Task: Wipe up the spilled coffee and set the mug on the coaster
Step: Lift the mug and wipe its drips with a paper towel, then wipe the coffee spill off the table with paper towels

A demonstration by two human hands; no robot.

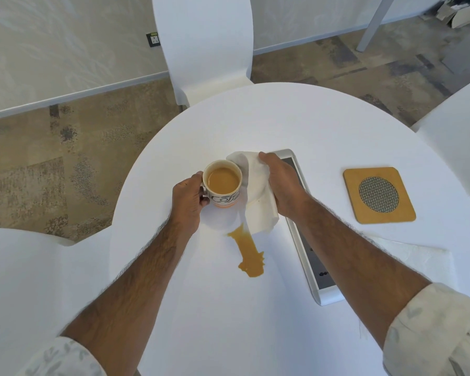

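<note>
A mug (223, 183) of milky coffee with "Coffee" lettering is held by its handle in my left hand (188, 200), slightly above the white round table (296, 123). A white paper towel (258, 196) hangs from my right hand (281, 183) just to the right of the mug, its lower edge near the top of the spill. The tan coffee spill (249, 253) stretches toward me on the table. A square wooden coaster (351, 210) with a round mesh centre lies at the right, apart from both hands.
A grey-framed tablet-like device (314, 272) lies under my right forearm. A second paper towel (418, 260) lies flat at the right edge. White chairs stand at the back (201, 42), right (456, 123) and left (25, 267).
</note>
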